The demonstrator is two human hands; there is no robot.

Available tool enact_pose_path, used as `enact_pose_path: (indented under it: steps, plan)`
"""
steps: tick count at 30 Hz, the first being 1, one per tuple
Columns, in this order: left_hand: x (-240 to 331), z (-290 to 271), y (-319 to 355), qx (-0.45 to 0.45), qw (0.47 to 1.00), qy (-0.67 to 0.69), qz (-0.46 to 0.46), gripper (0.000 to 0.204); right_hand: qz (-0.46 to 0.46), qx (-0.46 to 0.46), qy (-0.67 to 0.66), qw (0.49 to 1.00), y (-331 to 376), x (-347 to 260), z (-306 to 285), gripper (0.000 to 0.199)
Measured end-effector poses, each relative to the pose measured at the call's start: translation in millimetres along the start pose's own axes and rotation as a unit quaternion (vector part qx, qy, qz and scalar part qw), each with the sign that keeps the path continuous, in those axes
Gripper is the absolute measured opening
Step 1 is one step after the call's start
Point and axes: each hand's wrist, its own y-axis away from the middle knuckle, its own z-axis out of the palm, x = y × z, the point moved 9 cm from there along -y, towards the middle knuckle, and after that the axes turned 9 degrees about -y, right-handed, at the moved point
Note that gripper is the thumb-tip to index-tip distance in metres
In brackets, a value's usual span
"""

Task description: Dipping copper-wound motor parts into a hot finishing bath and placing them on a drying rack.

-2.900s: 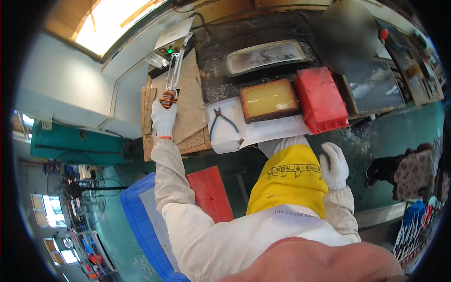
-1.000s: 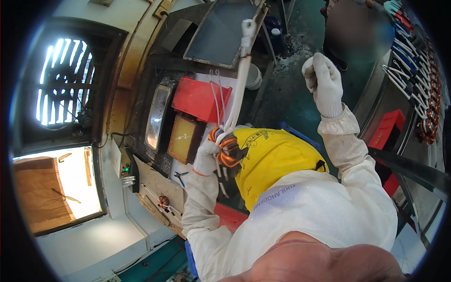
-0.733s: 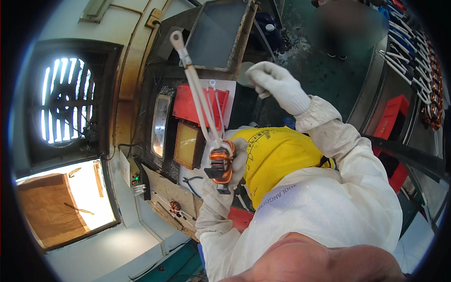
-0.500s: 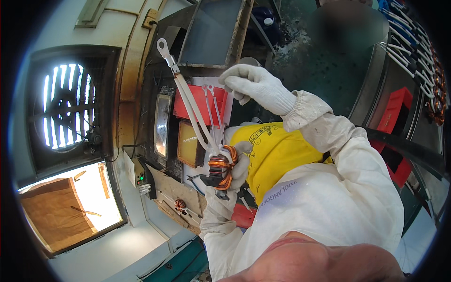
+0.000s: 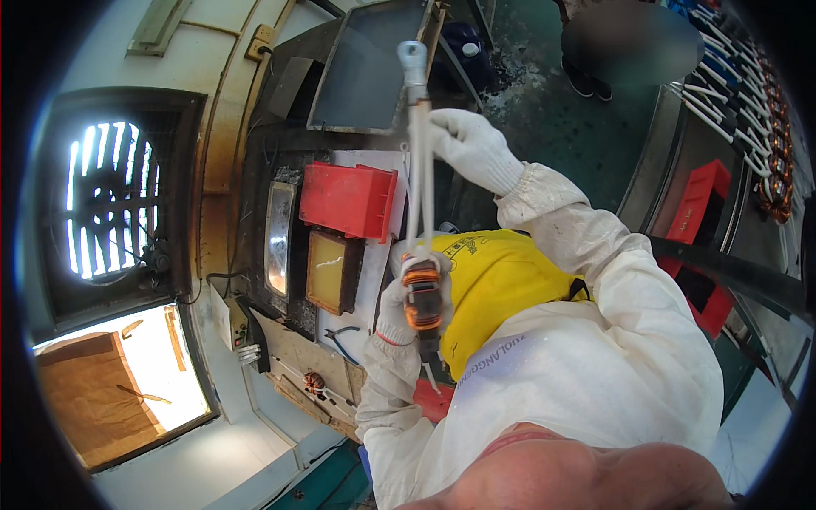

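Note:
My left hand [image 5: 393,308] is closed around a copper-wound coil [image 5: 422,297] with a dark core, held upright in front of the yellow apron [image 5: 501,276]. Two thick white-sleeved leads [image 5: 416,178] rise from the coil and end in a large ring terminal [image 5: 412,58]. Behind them a thinner lead with a small ring terminal [image 5: 405,149] partly shows. My right hand [image 5: 476,151], in a white glove, is raised beside the upper leads with its fingers bent toward them. Its fingertips are hidden behind the leads, so whether it grips them cannot be told.
On the bench to the left are a red bin [image 5: 348,200], a box with yellow contents [image 5: 330,270], a shiny metal bath [image 5: 279,242] and pliers [image 5: 340,340]. Another small coil [image 5: 314,382] lies nearer. Several finished coils [image 5: 773,191] line the far right rack. A person [image 5: 586,81] stands beyond.
The coil has turned, and its leads have swung right to stand nearly vertical. My right hand has come left and lower, up to the leads. The view has shifted slightly.

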Motion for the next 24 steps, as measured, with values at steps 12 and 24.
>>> enact_pose_path:
  steps: [12,24]
  plan:
    - [67,10,15,0.365,0.672,-0.604,0.225,0.045,0.017,0.316,-0.154,0.936,46,38,-154,0.025]
    - [67,41,13,0.396,0.472,-0.759,0.211,0.05,0.14,-0.017,0.031,0.99,34,10,-45,0.038]
